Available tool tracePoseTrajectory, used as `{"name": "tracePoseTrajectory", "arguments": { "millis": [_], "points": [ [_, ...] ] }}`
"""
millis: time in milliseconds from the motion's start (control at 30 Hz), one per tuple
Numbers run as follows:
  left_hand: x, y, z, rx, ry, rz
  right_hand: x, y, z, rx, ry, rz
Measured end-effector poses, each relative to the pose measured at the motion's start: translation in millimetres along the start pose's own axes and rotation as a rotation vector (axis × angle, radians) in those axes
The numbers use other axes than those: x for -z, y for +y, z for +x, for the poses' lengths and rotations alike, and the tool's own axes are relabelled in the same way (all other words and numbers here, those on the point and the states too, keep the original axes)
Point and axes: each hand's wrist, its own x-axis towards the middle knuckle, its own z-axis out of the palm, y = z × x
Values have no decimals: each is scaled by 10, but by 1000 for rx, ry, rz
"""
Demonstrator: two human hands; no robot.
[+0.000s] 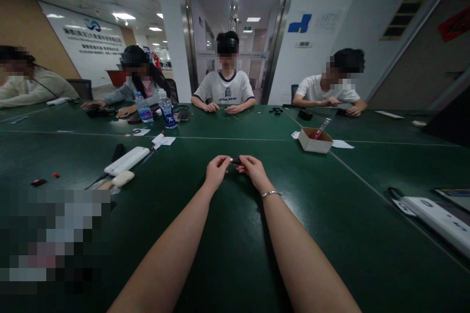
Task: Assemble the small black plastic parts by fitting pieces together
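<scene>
Between my two hands, just above the green table (227, 234), is a small black stick with a shiny silver end (235, 161). It looks like a USB flash drive, but it is too small to be sure. The fingertips of my left hand (217, 170) pinch its silver end. My right hand (252, 170), with a silver bracelet (270, 194) on the wrist, pinches the black end. Fingers cover part of the stick at both ends.
A small open box (316, 143) holding a red-and-clear tube stands ahead right. White power strips (128, 160) lie left and right. Two water bottles (167, 110) stand far left of centre. Several people sit across the table; small black pieces (276, 110) lie at the far side.
</scene>
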Motion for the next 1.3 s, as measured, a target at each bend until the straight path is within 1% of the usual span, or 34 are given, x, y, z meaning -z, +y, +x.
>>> {"name": "tracePoseTrajectory", "arguments": {
  "millis": [133,233,467,600,867,933,1133,1300],
  "points": [
    [-2,37,-8,19,30,-37,3,3,1,-6,11,-11],
    [-4,28,5,18,49,-48,16,5,-1,-16,-3,-16],
    [27,-62,30,-16,30,-8,32,-12,-43,-18,-9,1],
    [36,-74,24,-14,26,34,33,-30,-65,-4,-23,6],
    [21,-44,18,4,56,59,45,-48,-49,-31,-52,47],
    [17,-14,9,18,59,68,48,-47,-44,-27,-58,41],
    [-1,91,-35,67,117,99,61,-40,-48,-5,-79,48],
    [7,83,-40,64,107,132,58,-54,-67,0,-88,54]
  ]
}}
